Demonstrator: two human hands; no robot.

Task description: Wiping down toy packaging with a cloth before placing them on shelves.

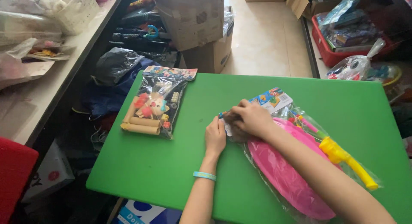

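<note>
My right hand was curled over the top end of the clear toy bag, fingers pinching its plastic near the printed header card. My left hand pressed closed against the same edge, probably gripping it, view blurry. Bag lay flat on the green table, pink dish and yellow rod inside, apparently unopened. Second toy packet lay apart, untouched.

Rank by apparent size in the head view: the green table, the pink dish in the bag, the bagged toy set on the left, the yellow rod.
1. green table
2. pink dish, partly hidden by the right arm
3. bagged toy set
4. yellow rod

The dish lies nearer the camera, so its lead over the toy set is unsure.
</note>
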